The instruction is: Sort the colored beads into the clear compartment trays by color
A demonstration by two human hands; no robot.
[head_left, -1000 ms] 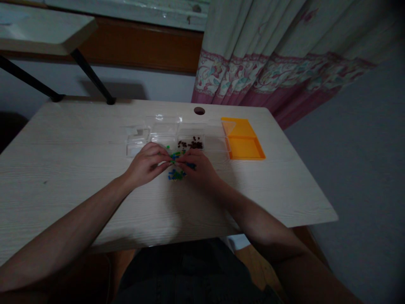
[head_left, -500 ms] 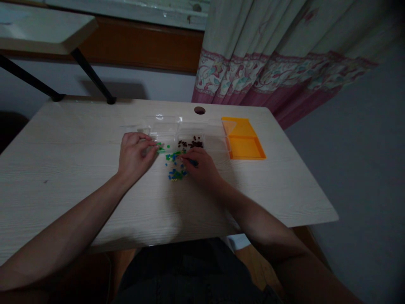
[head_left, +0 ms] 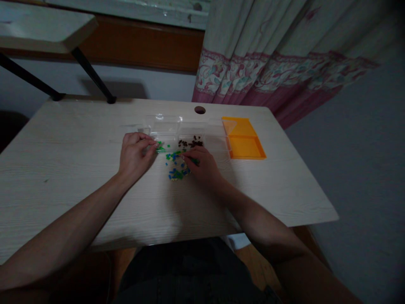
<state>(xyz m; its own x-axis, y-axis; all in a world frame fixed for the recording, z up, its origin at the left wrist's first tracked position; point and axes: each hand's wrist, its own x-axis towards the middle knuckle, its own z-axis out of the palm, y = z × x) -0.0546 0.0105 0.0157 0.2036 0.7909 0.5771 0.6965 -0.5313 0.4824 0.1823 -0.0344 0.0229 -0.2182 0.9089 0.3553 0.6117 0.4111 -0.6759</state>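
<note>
My left hand (head_left: 136, 153) is at the front left of a clear plastic compartment box, its thumb and fingertips pinched near small green pieces (head_left: 160, 147); whether one is between them is too small to make out. My right hand (head_left: 202, 164) hovers over a loose pile of small blue and green pieces (head_left: 177, 174) on the table, fingers pinched together. What the fingertips hold, if anything, is hidden. Small dark brown pieces (head_left: 195, 142) lie in a middle compartment of the clear box (head_left: 218, 142). Some yellowish bits show at the pile's near edge.
An orange tray (head_left: 247, 147) stands at the right end of the clear box. Behind the box is a round hole (head_left: 200, 110) in the table (head_left: 268, 190). A raised shelf (head_left: 47, 29) on black legs stands at the back left; a curtain (head_left: 247, 63) hangs behind.
My right hand has shifted very slightly to the right over the pile. The left hand stays almost in place at the box.
</note>
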